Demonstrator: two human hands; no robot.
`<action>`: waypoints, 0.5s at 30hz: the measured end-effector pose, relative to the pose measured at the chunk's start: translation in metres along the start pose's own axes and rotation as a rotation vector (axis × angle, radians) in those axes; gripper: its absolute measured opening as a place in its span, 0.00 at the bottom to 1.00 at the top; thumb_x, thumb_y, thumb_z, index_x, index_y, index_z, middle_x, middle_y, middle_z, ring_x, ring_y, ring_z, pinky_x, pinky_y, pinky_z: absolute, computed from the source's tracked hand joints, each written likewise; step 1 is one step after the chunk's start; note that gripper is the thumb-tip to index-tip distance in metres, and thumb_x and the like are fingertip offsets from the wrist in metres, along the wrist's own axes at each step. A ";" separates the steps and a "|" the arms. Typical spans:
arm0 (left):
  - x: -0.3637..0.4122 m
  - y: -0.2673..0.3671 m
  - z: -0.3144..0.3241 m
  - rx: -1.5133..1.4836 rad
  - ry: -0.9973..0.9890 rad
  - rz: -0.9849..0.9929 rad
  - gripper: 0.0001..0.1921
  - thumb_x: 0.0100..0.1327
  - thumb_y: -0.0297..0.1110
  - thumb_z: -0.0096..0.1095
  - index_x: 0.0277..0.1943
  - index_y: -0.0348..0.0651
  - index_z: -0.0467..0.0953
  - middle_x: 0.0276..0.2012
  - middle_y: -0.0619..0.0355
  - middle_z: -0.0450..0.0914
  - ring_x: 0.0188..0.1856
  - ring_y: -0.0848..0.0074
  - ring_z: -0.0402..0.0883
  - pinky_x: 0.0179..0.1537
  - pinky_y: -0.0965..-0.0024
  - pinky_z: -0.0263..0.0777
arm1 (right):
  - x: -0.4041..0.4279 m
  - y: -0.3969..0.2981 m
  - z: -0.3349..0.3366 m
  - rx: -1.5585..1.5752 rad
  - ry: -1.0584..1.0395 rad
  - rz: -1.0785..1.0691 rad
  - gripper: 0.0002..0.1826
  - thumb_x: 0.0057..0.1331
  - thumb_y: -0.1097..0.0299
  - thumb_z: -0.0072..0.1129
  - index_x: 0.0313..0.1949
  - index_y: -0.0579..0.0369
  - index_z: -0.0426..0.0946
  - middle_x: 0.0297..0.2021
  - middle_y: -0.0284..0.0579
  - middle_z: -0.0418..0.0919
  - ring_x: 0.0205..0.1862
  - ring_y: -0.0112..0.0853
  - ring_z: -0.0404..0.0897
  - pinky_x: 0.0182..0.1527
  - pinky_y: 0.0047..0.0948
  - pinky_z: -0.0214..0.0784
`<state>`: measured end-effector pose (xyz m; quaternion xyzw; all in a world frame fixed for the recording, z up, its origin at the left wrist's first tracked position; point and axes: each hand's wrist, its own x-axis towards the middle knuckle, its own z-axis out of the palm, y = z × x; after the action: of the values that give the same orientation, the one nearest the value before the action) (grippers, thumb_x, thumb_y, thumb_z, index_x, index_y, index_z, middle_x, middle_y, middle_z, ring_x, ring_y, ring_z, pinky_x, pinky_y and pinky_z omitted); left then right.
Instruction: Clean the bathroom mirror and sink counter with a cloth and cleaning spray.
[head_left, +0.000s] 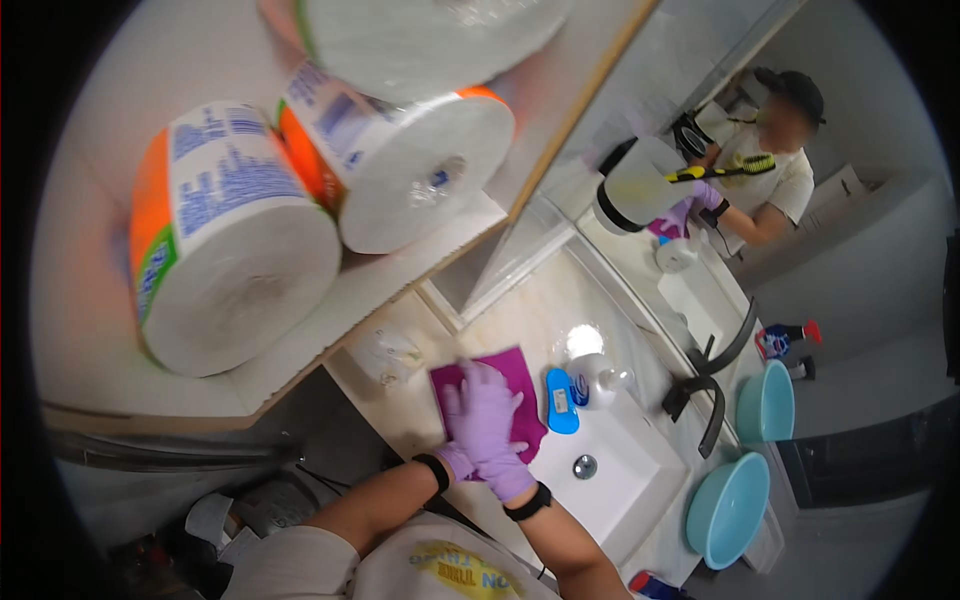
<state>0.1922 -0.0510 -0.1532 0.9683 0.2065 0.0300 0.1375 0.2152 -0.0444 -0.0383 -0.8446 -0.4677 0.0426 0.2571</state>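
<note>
A magenta cloth (517, 375) lies spread on the pale countertop beside the sink. My right hand (491, 431), in a lilac glove, lies with fingers extended over my left hand (454, 456) and the cloth. Most of the left hand, gloved alike, is hidden under the right one; a few fingertips show at its right side. Whether the left fingers grip the fabric cannot be made out. Just right of the cloth are a blue plastic item (561, 401) with a label and a white pump bottle (594, 381).
Wrapped toilet paper rolls (240, 285) fill an open shelf (300, 375) above left. A white basin (600, 502), black faucet (694, 401) and turquoise bowl (727, 510) are at right. The mirror (847, 285) carries a cup (637, 184) and toothbrush (720, 171). A clear plastic packet (386, 356) sits left of the cloth.
</note>
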 end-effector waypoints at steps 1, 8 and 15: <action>0.009 0.000 0.006 0.090 0.022 -0.029 0.45 0.47 0.66 0.50 0.64 0.47 0.54 0.65 0.39 0.42 0.67 0.48 0.35 0.60 0.36 0.29 | -0.008 0.026 -0.001 0.030 0.069 0.069 0.22 0.51 0.67 0.59 0.48 0.52 0.68 0.44 0.46 0.69 0.46 0.44 0.68 0.48 0.41 0.59; 0.029 0.014 -0.032 0.040 -0.100 0.006 0.50 0.43 0.74 0.45 0.65 0.50 0.52 0.65 0.36 0.41 0.67 0.44 0.35 0.57 0.31 0.26 | -0.074 0.129 -0.010 -0.248 0.296 0.432 0.25 0.48 0.61 0.64 0.43 0.58 0.68 0.44 0.54 0.66 0.47 0.46 0.65 0.47 0.44 0.57; 0.036 0.015 -0.032 0.103 -0.106 -0.084 0.53 0.43 0.73 0.48 0.66 0.44 0.48 0.65 0.36 0.41 0.67 0.45 0.34 0.57 0.32 0.28 | -0.085 0.140 -0.011 0.150 0.277 0.548 0.22 0.46 0.63 0.66 0.32 0.59 0.63 0.36 0.50 0.64 0.39 0.43 0.67 0.41 0.38 0.62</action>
<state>0.2274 -0.0416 -0.1187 0.9648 0.2405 -0.0377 0.0993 0.2792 -0.1780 -0.1093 -0.9155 -0.1789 0.0292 0.3591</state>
